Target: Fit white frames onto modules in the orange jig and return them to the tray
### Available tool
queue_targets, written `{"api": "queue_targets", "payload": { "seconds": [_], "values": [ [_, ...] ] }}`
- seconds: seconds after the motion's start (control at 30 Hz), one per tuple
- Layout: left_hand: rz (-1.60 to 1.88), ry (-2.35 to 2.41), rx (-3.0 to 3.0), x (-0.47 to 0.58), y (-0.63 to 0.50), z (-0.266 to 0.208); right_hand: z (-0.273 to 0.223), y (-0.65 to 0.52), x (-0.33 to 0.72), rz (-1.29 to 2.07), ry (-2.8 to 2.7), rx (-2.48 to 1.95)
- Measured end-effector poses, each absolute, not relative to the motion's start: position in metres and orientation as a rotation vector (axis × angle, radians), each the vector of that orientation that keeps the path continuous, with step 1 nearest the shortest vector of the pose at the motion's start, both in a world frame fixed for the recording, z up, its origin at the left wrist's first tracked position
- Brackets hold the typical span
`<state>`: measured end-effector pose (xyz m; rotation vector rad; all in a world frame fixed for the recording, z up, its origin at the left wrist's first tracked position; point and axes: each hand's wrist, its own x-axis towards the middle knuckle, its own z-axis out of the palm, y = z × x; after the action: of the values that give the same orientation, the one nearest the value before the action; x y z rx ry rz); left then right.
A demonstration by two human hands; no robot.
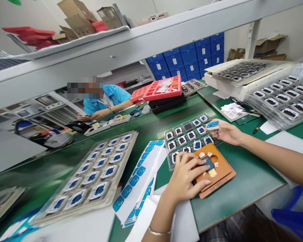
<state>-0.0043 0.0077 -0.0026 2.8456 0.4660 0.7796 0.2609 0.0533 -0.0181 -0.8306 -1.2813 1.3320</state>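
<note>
On orange jig (pixel 223 174), left hand (pixel 185 178) presses; right hand (pixel 226 132) pinches part (pixel 213 125).

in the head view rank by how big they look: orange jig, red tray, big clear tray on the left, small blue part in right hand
1. big clear tray, though it lies nearest the camera
2. orange jig and red tray: too alike to rank, tray farther away
3. small blue part

Green workbench (pixel 252 174) across the frame, grey shelf (pixel 146 40) overhead, blue bins (pixel 192 58) stacked upper centre, cardboard boxes (pixel 267 45) upper right, pale walls (pixel 280 23) behind.
</note>
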Motion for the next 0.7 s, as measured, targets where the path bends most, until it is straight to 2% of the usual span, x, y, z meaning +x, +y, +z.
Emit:
{"api": "queue_targets", "payload": {
  "seconds": [0.2, 0.37, 0.53, 0.7],
  "values": [
    [0.737, 0.513, 2.796, -0.001, 0.004, -0.010, -0.015, 0.124, 0.250, 1.035, -1.622, -1.165],
    [0.755, 0.537, 2.783, -0.004, 0.005, -0.016, -0.005, 0.167, 0.226, 0.652, -2.043, -1.398],
    [0.757, 0.511, 2.782, -0.006, 0.006, -0.015, 0.002, 0.183, 0.205, 0.340, -2.353, -1.520],
    [0.773, 0.501, 2.772, -0.005, 0.005, -0.014, 0.000, 0.177, 0.200, 0.206, -2.460, -1.496]
  ]
}}
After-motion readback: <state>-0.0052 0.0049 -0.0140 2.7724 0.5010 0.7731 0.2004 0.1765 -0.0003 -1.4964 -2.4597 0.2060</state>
